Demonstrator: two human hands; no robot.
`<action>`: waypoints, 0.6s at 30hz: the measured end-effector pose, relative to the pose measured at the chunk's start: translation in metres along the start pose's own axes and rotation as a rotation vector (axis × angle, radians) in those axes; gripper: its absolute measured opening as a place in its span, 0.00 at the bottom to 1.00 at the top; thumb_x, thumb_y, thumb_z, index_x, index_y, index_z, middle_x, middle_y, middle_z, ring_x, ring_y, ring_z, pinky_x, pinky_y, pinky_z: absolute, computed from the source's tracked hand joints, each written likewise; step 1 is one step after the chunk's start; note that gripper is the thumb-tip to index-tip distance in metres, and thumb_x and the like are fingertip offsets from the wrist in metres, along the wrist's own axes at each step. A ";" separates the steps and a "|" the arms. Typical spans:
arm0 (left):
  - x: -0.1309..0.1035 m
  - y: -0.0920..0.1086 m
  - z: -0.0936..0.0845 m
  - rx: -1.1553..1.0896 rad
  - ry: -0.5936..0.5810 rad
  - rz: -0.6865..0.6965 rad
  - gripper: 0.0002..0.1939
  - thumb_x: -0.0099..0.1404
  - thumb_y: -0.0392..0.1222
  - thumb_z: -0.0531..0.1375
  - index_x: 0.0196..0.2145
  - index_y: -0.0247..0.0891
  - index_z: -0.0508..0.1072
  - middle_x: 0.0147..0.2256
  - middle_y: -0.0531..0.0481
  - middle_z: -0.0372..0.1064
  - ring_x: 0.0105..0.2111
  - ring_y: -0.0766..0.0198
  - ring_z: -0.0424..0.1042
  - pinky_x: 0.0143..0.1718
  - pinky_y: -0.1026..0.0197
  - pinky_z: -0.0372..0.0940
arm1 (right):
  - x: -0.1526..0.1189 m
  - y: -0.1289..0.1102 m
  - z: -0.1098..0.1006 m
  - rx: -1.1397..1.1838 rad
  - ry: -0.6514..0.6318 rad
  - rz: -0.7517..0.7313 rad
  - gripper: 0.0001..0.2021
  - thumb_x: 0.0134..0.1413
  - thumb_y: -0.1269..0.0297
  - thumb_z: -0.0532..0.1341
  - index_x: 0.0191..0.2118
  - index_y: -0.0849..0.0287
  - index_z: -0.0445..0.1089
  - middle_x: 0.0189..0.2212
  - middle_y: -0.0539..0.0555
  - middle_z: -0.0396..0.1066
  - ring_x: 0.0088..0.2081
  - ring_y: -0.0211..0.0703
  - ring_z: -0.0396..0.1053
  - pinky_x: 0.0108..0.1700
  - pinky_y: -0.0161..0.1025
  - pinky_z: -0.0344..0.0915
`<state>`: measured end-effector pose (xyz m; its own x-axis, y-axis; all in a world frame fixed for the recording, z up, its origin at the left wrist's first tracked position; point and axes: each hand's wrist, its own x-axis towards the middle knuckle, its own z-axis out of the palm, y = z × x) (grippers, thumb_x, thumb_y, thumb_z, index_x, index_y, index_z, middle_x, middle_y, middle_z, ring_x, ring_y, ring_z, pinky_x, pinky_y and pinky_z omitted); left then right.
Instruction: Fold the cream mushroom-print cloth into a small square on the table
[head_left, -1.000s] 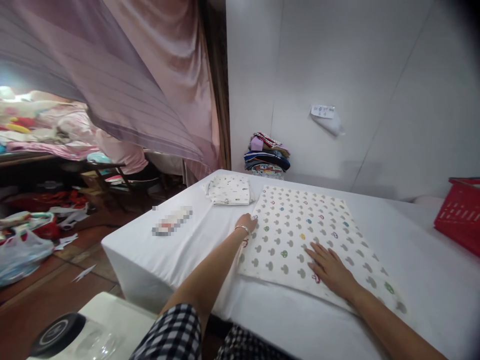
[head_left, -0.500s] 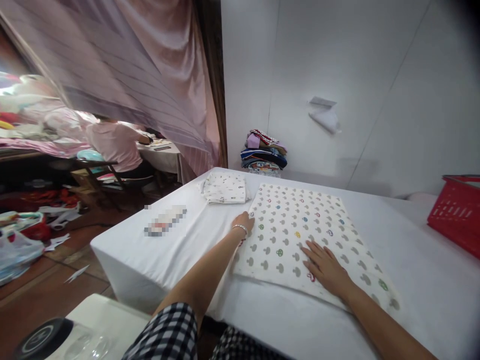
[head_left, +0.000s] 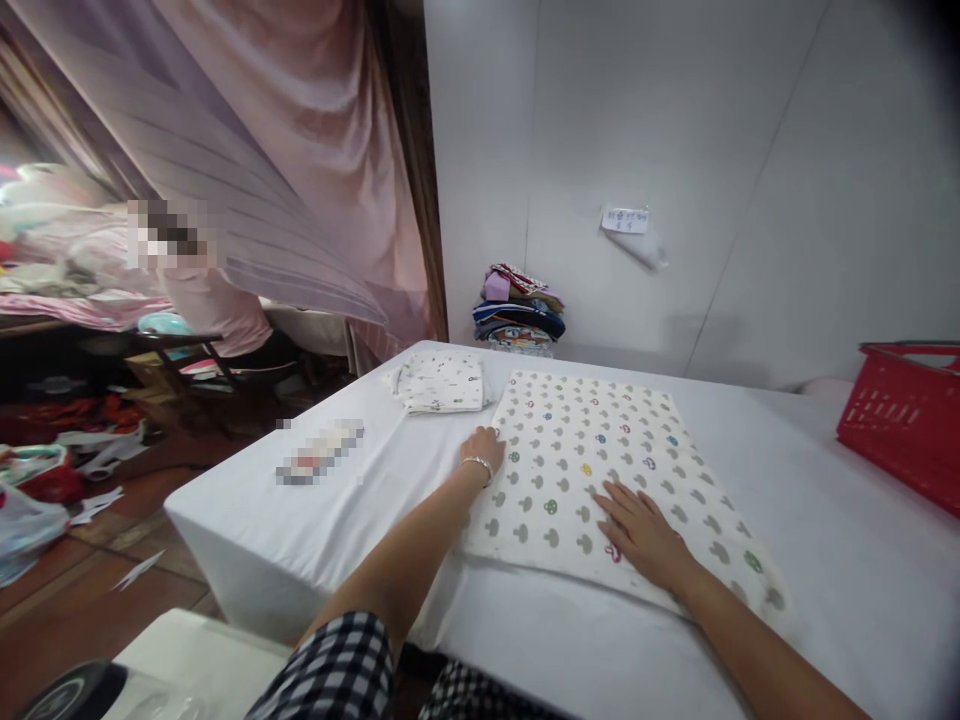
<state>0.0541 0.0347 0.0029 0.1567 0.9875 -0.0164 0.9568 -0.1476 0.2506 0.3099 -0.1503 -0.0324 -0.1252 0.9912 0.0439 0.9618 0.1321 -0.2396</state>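
Mushroom-print cloth (head_left: 577,440) left of red basket (head_left: 896,425), interior hidden

To our right we see a red basket (head_left: 892,425), and beyond the far edge of the white-covered table (head_left: 832,540) a stack of folded fabrics (head_left: 519,318) near the pale wall (head_left: 637,110), which bears a paper note (head_left: 627,221). On our left hangs a pinkish curtain (head_left: 315,150), partly hiding a seated person in a pink top (head_left: 217,315). Lower down, we find a plastic bag (head_left: 26,530), paper scraps (head_left: 140,570) on the tiled floor (head_left: 56,590) and a black lid (head_left: 71,690).
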 end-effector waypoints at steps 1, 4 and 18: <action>-0.002 -0.001 0.001 0.010 0.018 0.024 0.22 0.64 0.50 0.47 0.52 0.37 0.61 0.54 0.38 0.60 0.53 0.51 0.60 0.50 0.51 0.57 | 0.000 0.000 0.000 0.001 0.001 -0.001 0.28 0.61 0.45 0.40 0.61 0.51 0.55 0.64 0.50 0.43 0.64 0.47 0.40 0.63 0.52 0.39; -0.006 -0.003 0.006 0.034 0.010 0.140 0.29 0.63 0.56 0.46 0.57 0.38 0.55 0.61 0.41 0.48 0.60 0.53 0.49 0.56 0.50 0.49 | 0.000 0.001 0.001 0.008 0.009 -0.007 0.28 0.61 0.45 0.40 0.61 0.50 0.55 0.64 0.50 0.44 0.64 0.47 0.40 0.63 0.52 0.39; -0.030 0.003 0.017 0.120 -0.100 0.326 0.40 0.61 0.65 0.38 0.63 0.37 0.48 0.65 0.46 0.36 0.64 0.53 0.33 0.61 0.45 0.36 | 0.004 -0.011 -0.017 0.072 -0.095 0.030 0.29 0.61 0.45 0.39 0.63 0.51 0.51 0.65 0.50 0.39 0.65 0.46 0.34 0.63 0.48 0.31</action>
<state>0.0567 0.0037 -0.0121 0.4758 0.8781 -0.0509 0.8737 -0.4652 0.1426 0.3025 -0.1482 -0.0132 -0.1222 0.9910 -0.0554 0.9461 0.0994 -0.3084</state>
